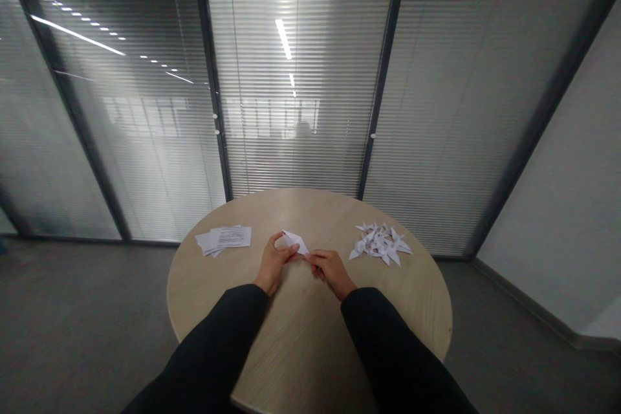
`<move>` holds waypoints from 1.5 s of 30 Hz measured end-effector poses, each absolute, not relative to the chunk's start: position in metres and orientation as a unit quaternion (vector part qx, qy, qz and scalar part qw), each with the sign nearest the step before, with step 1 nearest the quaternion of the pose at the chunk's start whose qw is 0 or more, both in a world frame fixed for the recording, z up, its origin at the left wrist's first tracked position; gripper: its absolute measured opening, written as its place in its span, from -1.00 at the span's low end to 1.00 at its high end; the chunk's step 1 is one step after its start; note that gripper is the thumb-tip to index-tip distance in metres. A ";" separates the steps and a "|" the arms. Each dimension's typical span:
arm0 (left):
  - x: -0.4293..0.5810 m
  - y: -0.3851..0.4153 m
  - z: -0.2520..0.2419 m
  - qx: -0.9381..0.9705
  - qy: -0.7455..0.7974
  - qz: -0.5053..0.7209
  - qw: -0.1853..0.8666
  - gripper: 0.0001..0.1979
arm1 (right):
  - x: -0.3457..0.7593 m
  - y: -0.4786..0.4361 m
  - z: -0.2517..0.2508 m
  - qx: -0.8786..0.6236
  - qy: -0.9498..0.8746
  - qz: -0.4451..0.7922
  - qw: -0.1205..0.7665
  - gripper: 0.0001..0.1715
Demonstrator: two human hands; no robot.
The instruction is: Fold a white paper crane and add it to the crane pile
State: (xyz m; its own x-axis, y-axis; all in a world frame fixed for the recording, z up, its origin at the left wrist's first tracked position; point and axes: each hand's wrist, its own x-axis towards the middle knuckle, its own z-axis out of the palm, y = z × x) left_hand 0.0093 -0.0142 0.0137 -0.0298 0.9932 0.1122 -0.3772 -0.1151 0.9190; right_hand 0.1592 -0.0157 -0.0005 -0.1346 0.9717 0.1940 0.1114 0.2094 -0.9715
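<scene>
Between my two hands, over the middle of the table, is a small piece of folded white paper [295, 241] with pointed ends. My left hand [274, 261] grips its left side, thumb in front and fingers curled behind. At the paper's lower right corner, my right hand [330, 268] pinches it between thumb and fingertips. The fingers cover part of the folds. To the right of my right hand lies a heap of folded white paper cranes [381, 242]. On the left, a loose stack of white paper sheets [228, 238] shows printed lines on top.
The round wooden table [310, 207] has a pale top and a curved edge. Behind it stand glass partitions with blinds [295, 162] and dark frames. A white wall [563, 207] rises on the right, and grey carpet [97, 310] surrounds the table.
</scene>
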 end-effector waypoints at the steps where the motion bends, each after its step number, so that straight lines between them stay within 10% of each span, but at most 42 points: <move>1: 0.009 -0.015 0.015 0.424 0.369 0.616 0.552 -0.39 | 0.159 -0.015 -0.001 -0.445 -0.609 0.444 0.484 -0.74; 39: 0.015 -0.011 0.001 0.558 0.342 0.497 0.569 -0.52 | 0.160 -0.009 -0.004 -0.462 -0.590 0.339 0.570 -0.45; 45: 0.017 -0.016 0.003 0.596 0.336 0.435 0.586 -0.58 | 0.159 -0.015 0.001 -0.389 -0.633 0.435 0.508 -0.67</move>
State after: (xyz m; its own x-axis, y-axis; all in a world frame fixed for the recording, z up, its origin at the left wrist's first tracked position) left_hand 0.0173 -0.0161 0.0033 0.3966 0.9094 0.1251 -0.1090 -0.0886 0.9901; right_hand 0.1590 -0.0152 0.0014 -0.1806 0.9348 0.3060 0.0502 0.3195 -0.9463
